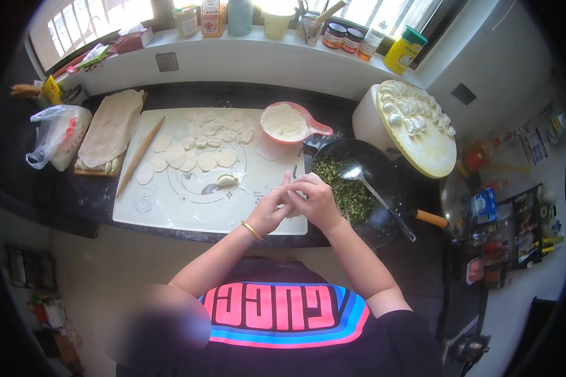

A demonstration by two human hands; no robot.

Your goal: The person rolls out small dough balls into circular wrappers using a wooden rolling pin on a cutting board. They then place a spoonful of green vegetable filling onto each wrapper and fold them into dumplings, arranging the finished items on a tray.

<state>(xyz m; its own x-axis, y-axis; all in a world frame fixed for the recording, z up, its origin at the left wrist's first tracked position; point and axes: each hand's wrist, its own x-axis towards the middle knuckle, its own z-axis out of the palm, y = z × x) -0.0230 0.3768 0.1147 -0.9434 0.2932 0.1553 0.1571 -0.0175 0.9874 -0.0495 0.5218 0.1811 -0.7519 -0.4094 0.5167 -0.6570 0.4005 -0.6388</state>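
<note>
Hands (299, 200) pinched together, white mat (170, 207) beneath, filling pan (383, 169) beside

Both forearms rose from the six o'clock edge and converged toward the centre. The left hand (271, 210) and right hand (314, 200) met, touching, fingers (287, 186) curled inward and pinched together at the tips, pointing toward twelve o'clock. The left wrist was bent slightly toward one o'clock; the right elbow flared toward four o'clock.
</note>
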